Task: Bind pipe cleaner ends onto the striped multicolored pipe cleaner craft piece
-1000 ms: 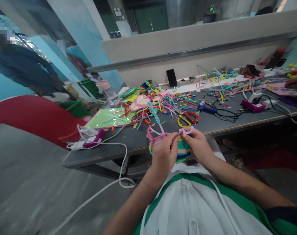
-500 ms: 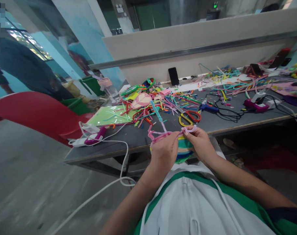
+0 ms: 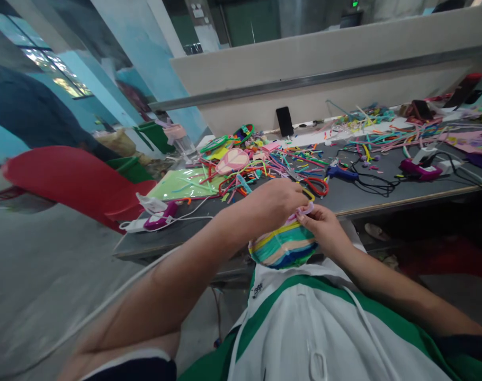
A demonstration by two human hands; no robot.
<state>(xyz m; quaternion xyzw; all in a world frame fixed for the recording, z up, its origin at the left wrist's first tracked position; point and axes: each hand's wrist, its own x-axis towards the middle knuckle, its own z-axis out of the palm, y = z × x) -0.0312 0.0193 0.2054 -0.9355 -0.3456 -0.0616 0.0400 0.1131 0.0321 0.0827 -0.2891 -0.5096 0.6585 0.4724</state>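
Observation:
A rounded piece striped in yellow, teal, peach and blue (image 3: 283, 246), seemingly built of pipe cleaners, rests against my apron at the table edge. Along its top runs a pink-lilac pipe cleaner (image 3: 306, 209). My right hand (image 3: 323, 225) pinches this strand between thumb and forefinger. Reaching across the top of the piece, my left hand (image 3: 278, 200) is closed with its fingertips at the same strand, beside the right fingers. The left hand and forearm cover part of the piece's upper rim. Just behind the hands lie red-handled scissors (image 3: 317, 186).
Cut pipe cleaners (image 3: 265, 159) litter the dark table (image 3: 368, 198). A blue glue gun (image 3: 342, 173), a leaning phone (image 3: 284, 121) and purple power strips (image 3: 161, 216) are there too. A red chair (image 3: 74, 182) and a person in dark clothing (image 3: 30, 114) are at left.
My left hand has moved up and right from the near side of the piece to the strand's end by my right hand. More of the striped surface now shows.

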